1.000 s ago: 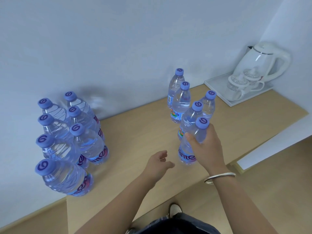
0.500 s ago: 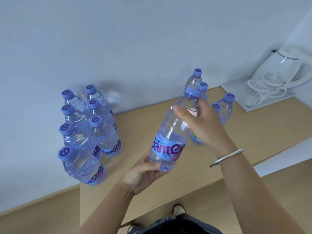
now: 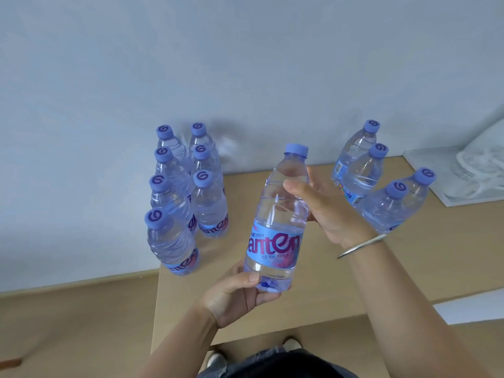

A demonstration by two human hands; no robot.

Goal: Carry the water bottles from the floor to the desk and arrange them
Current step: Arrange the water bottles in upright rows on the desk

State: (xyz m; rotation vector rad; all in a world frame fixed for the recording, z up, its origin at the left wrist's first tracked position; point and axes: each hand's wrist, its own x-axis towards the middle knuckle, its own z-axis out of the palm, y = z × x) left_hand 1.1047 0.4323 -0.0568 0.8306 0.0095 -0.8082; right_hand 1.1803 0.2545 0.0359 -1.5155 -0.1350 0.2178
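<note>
Above the desk, both hands' fingers grip one bottle.

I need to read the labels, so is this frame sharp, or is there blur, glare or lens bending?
Head view: the held bottle is sharp, its label legible; the white tray at the right edge is smeared; wide-angle bending leans the left bottle group outward; soft, even light, faint shadows on the wall.
</note>
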